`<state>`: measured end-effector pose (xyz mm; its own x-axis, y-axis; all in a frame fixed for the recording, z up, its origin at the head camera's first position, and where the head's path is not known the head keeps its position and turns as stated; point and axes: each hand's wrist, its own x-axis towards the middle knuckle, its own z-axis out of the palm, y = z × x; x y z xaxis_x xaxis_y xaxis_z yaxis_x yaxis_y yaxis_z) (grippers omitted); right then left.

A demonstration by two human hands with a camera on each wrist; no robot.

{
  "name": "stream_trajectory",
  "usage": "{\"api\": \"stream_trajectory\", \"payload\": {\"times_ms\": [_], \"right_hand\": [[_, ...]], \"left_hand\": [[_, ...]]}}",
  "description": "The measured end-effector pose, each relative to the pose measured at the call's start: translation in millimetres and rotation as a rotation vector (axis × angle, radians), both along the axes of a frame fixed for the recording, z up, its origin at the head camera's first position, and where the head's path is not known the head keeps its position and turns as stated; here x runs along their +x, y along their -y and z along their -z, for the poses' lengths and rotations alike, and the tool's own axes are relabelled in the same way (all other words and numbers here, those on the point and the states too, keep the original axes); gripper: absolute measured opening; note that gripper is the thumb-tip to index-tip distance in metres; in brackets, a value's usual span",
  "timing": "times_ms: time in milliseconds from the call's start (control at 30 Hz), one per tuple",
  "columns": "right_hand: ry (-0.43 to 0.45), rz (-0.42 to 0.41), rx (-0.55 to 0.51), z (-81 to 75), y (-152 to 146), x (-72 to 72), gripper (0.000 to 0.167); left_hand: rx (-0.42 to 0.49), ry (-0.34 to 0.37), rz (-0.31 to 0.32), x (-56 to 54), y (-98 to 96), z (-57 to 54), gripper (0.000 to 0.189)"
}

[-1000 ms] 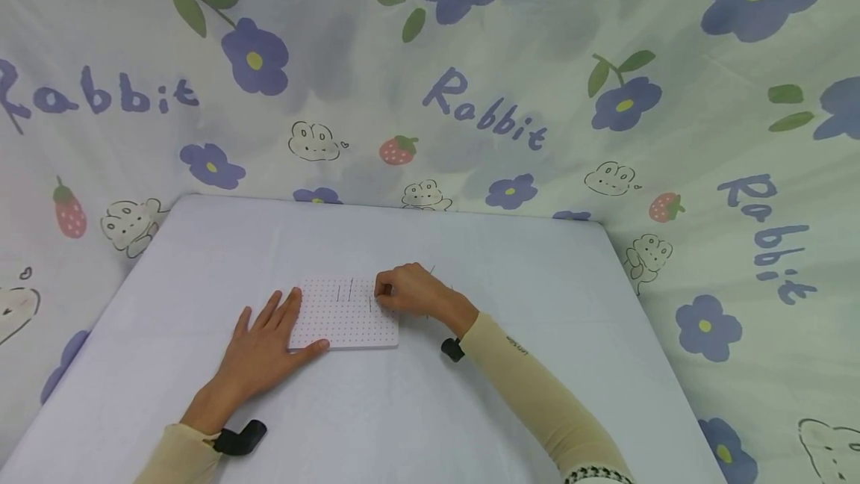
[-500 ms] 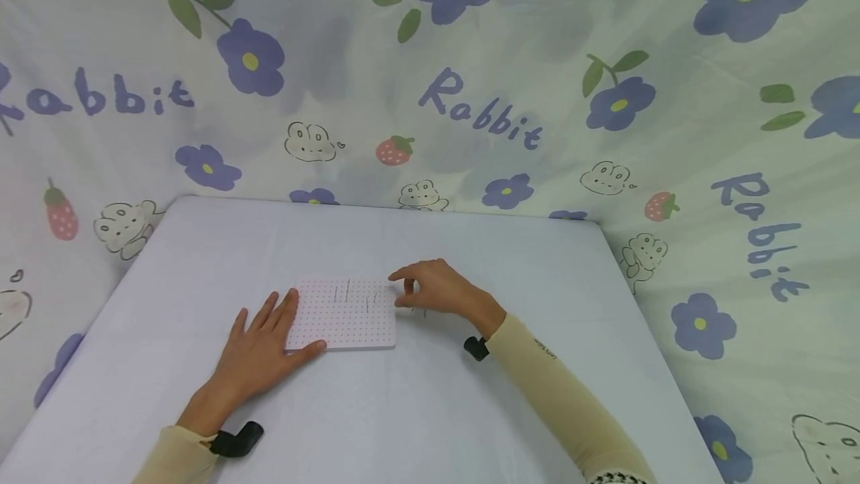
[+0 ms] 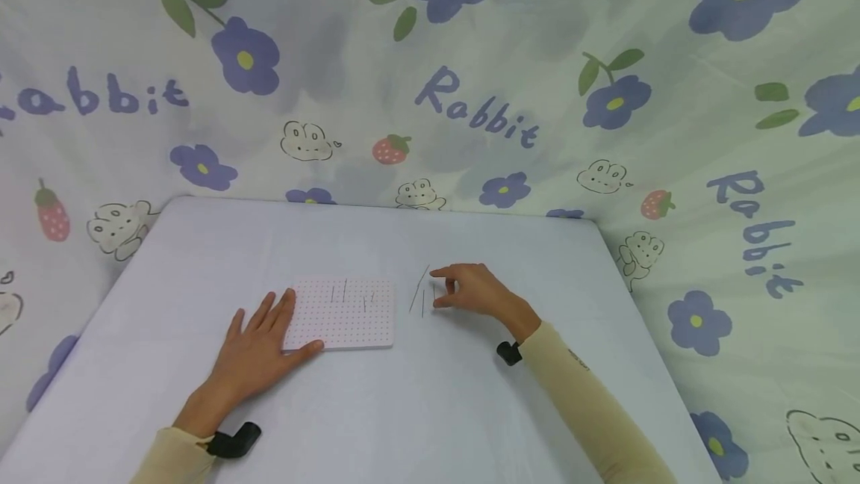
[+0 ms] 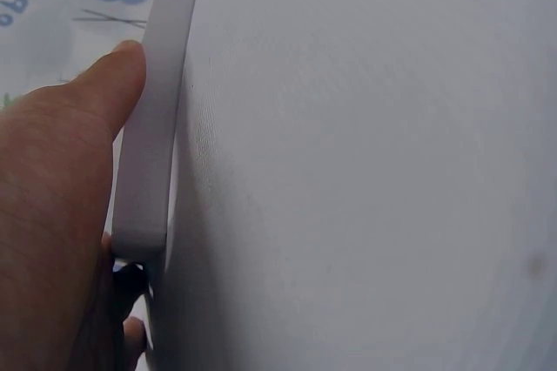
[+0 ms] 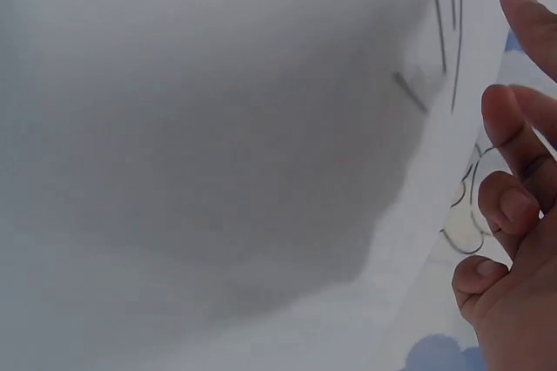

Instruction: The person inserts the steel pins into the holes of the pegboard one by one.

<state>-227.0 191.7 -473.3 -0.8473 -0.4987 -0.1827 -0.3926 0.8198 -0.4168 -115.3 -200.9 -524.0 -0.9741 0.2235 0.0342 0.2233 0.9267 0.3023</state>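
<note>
A white board (image 3: 339, 323) dotted with small pink marks lies on the table. Several thin dark sticks (image 3: 346, 290) show on its back half; whether they stand upright or lie flat I cannot tell. My left hand (image 3: 251, 353) rests along the board's left side, fingers straight, thumb at the front edge. In the left wrist view the thumb lies against the board's side wall (image 4: 152, 145). Right of the board are several loose thin dark sticks (image 3: 422, 303). Over them hovers my right hand (image 3: 480, 291), thumb and index finger apart, with nothing visible between them.
The table (image 3: 430, 409) has a white cloth cover. Behind and beside it hangs a curtain (image 3: 349, 43) printed with flowers, rabbits and strawberries. A black wrist camera (image 3: 235, 441) sits at the left wrist, another black camera (image 3: 509, 353) at the right.
My right hand has left the board's right part, its fingers have parted, and it has moved right over the loose sticks. A stick it covered on the board now shows. My left hand stays in place.
</note>
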Motion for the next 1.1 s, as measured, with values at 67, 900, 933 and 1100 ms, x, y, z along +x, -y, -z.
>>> {"api": "stream_trajectory", "payload": {"times_ms": [67,900,933,1100], "right_hand": [[-0.011,0.025,0.014,4.0,-5.6,0.9,0.07],[-0.083,0.141,0.169,23.0,-17.7,6.4,0.074],[-0.086,0.143,0.167,23.1,-17.7,6.5,0.073],[-0.086,0.146,0.155,25.3,-16.9,6.3,0.064]], "left_hand": [[0.003,-0.005,-0.001,0.1,0.4,-0.1,0.112],[-0.002,0.006,-0.004,0.6,-0.5,-2.9,0.113],[-0.001,0.004,-0.006,0.4,-0.3,-2.5,0.112],[-0.008,0.0,-0.007,0.3,-0.2,-1.5,0.112]]}}
